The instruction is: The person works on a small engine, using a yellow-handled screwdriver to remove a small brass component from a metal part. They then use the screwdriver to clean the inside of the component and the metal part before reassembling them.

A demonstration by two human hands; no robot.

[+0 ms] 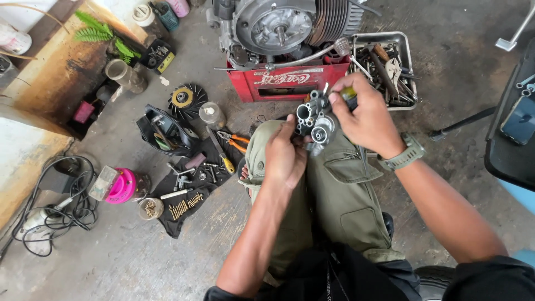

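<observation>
Lap: olive cargo trousers [334,195], knees raised, person seated low over a concrete floor [139,262].
Left hand [284,156]: fingers curled around the lower left side of a carburetor body [315,120], gripping it above the knees.
Right hand [365,114]: closed on a screwdriver with a yellow-green handle [349,95]; fingertips meet the top right of the carburetor body. Grey-green wristwatch [405,156] on this wrist.
Carburetor body: grey cast metal with round bores facing the camera, held between both hands in mid-air, just in front of the red crate.
Floor, left of knee: black cloth [186,203] carrying small bits, sockets and a row of screws; orange-handled pliers [237,142] and a yellow-handled screwdriver [223,156] just beside it.
Further left: pink round tub [122,187], small jar of screws [150,209], coiled black cable [56,206].
Mid floor: open black tool pouch [167,134], finned black fan wheel [186,100], clear jar [212,114].
Far: red plastic crate [290,81] bearing a small engine [284,25] with cooling fins; metal tray [409,56] of mixed hand tools touching the crate's right side.
</observation>
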